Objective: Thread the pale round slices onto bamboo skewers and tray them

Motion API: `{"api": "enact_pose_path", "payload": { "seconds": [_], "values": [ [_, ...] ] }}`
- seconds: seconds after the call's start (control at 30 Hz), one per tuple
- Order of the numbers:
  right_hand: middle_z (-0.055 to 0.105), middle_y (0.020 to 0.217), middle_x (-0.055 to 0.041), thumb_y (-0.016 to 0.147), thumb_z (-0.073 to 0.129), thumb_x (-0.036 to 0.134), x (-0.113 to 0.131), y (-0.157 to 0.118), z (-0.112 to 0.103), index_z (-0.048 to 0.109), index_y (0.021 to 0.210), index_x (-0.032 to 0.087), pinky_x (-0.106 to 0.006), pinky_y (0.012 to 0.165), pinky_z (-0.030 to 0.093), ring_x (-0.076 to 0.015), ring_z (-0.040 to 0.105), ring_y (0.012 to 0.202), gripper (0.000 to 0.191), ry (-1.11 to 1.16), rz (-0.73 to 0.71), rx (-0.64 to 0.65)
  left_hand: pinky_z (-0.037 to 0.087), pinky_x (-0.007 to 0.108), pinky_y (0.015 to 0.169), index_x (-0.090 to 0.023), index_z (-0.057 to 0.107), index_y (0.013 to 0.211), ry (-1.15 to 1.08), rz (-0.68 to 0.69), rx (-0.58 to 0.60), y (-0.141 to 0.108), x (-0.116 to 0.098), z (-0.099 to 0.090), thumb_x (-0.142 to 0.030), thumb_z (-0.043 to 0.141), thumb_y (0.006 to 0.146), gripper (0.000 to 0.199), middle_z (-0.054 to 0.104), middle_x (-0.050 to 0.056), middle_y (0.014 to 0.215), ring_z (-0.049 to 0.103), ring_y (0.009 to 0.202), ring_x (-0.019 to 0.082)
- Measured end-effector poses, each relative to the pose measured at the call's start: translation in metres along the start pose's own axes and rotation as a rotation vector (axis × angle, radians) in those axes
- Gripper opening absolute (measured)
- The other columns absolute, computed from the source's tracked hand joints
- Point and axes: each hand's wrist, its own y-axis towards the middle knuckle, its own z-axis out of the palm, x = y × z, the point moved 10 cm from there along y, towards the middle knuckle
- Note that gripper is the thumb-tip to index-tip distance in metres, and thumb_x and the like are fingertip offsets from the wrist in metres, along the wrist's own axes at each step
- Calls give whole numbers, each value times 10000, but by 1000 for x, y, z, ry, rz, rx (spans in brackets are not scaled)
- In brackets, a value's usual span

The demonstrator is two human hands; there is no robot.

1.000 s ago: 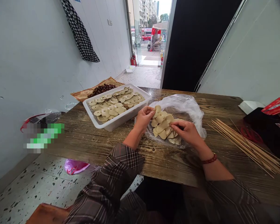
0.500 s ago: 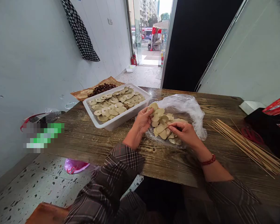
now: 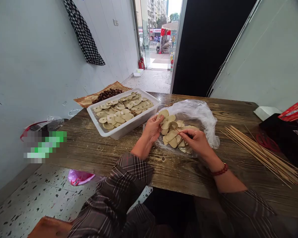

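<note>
Thin beige slices [image 3: 172, 135] lie heaped on a clear plastic bag [image 3: 197, 110] on the wooden table. My left hand [image 3: 152, 128] pinches the upper left slices of a joined row, its thumb on top. At the row's lower right, my right hand [image 3: 195, 138] is closed in a pinch on a thin stick, of which only a short part shows; slices hide the rest. To the left, a white tray [image 3: 101, 131] holds rows of similar slices on sticks.
Dark brown pieces [image 3: 108, 95] rest on a patterned sheet [image 3: 86, 100] behind the tray. Loose wooden sticks [image 3: 263, 155] spread at the right, beside a black holder [image 3: 275, 132] with red packets [image 3: 294, 112]. A white box [image 3: 267, 112] stands near the right wall.
The view has shifted slightly. One slice near my right hand's stick has tilted and now looks darker. Both hands keep their grips in nearly the same place.
</note>
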Motion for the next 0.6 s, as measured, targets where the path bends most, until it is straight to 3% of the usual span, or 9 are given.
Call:
{"api": "enact_pose_path", "payload": {
  "seconds": [0.3,0.47,0.6],
  "values": [
    [744,792,-62,871,603,411,-9,-1,5,761,849,186,-311,638,474,-200,641,710,276,112,121,33,534,206,632,-124,690,885,-22,-9,39,0,6,5,-330,855,652,352,714,27,771,652,655,114],
    [713,749,-49,840,624,490,-24,-1,7,767,869,171,-282,555,421,-161,569,625,350,296,234,39,567,246,653,-129,682,965,28,-119,48,0,18,2,-357,828,705,376,718,43,815,660,670,130],
    [710,752,-41,813,650,487,-24,0,7,769,858,169,-272,551,413,-149,553,623,342,360,242,39,581,261,695,-103,682,917,43,-163,83,-1,24,4,-275,861,658,359,721,59,819,675,705,136]
  ]
}}
